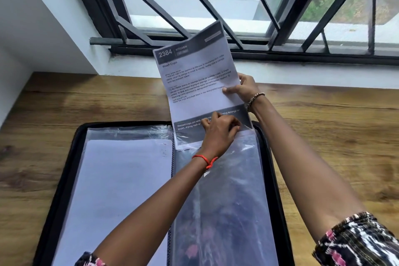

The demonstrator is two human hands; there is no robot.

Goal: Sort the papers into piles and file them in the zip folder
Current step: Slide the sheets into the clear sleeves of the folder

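Observation:
A black zip folder (64, 170) lies open on the wooden table. Its left sleeve holds a blank white sheet (116, 190). A printed paper (194, 80), headed "2384 Kitchen, Wash Cups", stands tilted at the top of the clear right sleeve (233, 201), its bottom edge tucked inside the sleeve's opening. My right hand (244, 89) grips the paper's right edge about halfway up. My left hand (220, 130) pinches the mouth of the right sleeve over the paper's lower dark band, hiding part of its text.
The wooden table (334, 136) extends on both sides of the folder. A white sill and a window with black metal bars (216, 13) run along the far edge. A white wall (32, 28) rises at the far left.

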